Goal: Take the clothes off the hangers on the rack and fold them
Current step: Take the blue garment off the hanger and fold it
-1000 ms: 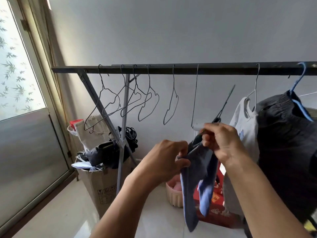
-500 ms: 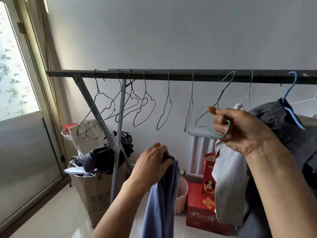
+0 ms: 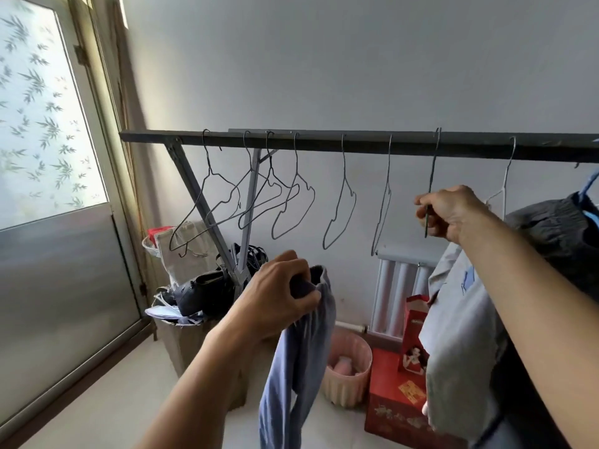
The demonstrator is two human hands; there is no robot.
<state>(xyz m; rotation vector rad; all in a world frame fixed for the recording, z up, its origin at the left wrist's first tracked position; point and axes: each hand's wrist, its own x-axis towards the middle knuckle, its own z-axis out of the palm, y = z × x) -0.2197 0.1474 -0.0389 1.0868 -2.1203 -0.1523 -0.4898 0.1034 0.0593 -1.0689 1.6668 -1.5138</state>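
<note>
Left hand (image 3: 282, 296) clenches the freed trousers (image 3: 298, 367); at 2 o'clock, right hand (image 3: 450, 212) pinches 1 hanger (image 3: 433, 163) hooked on the rail (image 3: 324, 144), likely parking it.

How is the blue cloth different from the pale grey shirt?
The blue cloth is off any hanger, bunched in the left hand; the pale grey shirt hangs under the dark rail. The blue cloth is darker and narrower than the pale grey shirt. Both dangle unfolded.

Blue garment (image 3: 301, 367) bunched in our left hand (image 3: 278, 293), bare wire hangers (image 3: 340, 202) along dark rail (image 3: 356, 145), pale shirt (image 3: 460, 335), black garment (image 3: 557, 234) hung at right
</note>
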